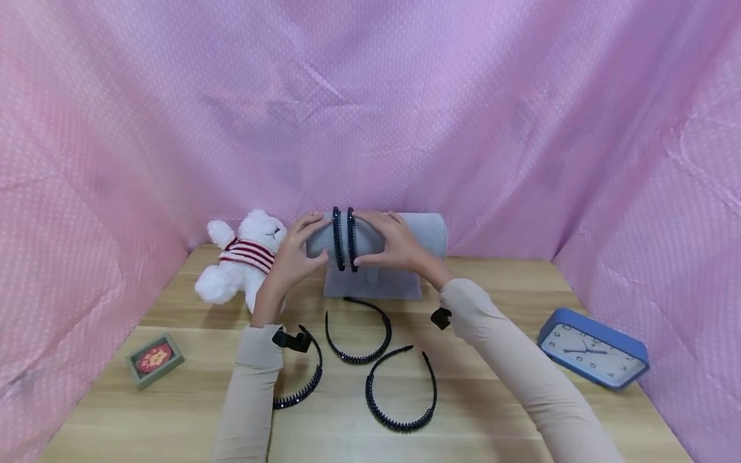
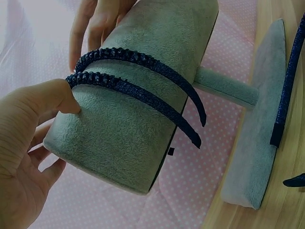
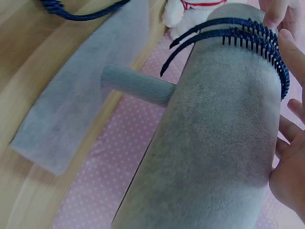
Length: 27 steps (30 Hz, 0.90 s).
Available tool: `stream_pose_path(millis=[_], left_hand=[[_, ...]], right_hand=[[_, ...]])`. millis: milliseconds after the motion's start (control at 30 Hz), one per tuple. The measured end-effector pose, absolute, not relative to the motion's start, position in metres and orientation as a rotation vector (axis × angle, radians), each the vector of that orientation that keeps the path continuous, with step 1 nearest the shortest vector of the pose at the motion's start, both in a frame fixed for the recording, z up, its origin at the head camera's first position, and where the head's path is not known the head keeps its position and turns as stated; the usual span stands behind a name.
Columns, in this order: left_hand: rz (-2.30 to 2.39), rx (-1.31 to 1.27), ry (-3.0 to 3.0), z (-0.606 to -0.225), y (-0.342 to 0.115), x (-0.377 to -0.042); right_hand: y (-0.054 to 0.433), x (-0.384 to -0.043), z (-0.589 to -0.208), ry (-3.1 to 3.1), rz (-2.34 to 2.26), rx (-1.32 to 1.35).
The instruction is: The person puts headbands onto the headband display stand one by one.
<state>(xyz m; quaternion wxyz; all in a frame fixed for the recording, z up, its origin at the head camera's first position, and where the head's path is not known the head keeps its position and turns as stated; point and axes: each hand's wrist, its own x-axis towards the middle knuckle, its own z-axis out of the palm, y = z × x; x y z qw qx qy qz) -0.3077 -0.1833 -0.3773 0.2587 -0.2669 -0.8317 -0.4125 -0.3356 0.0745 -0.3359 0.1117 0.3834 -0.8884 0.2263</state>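
Note:
Two black beaded headbands, the left one [image 1: 338, 239] and the right one [image 1: 351, 239], sit side by side with a narrow gap around a grey velvet display roll [image 1: 428, 235]. At the roll's left end, my left hand [image 1: 294, 254] arches over the roll, its thumb tip against the velvet close to the left headband. From the right, my right hand [image 1: 396, 241] spans the roll, thumb and fingertips touching the edge of the right headband. The beaded parts [image 2: 114, 55] face away from the stand's base [image 2: 252, 124]. Some left fingers are partly hidden behind the roll.
Three more black headbands lie on the wooden table: one in the middle [image 1: 386, 334], one in front [image 1: 402, 426], one by the left sleeve [image 1: 315, 379]. A white plush toy [image 1: 251, 257] sits left, a small frame [image 1: 155, 360] front left, a blue clock [image 1: 596, 350] right.

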Motion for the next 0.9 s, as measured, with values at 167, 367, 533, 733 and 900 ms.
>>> stream_pose_path(millis=[167, 367, 533, 733, 900], left_hand=[[-1.105, -0.716, -2.264, -0.374, -0.187, -0.309], [-1.096, -0.704, -2.275, -0.374, -0.191, -0.310], [-1.092, -0.707, -2.271, -0.371, -0.191, -0.313], [-1.106, -0.686, -2.278, -0.368, -0.191, -0.314], [-1.104, -0.681, -2.292, -0.367, -0.192, -0.314]], right_hand=[[0.084, -0.325, -0.338, -2.517, 0.611, 1.239], [0.100, -0.305, -0.344, -2.454, 0.522, 1.371], [0.114, -0.285, -0.354, -2.435, 0.545, 1.520], [0.134, -0.264, -0.370, -2.472, 0.527, 1.759], [0.157, -0.250, -0.383, -2.599, 0.495, 1.830]])
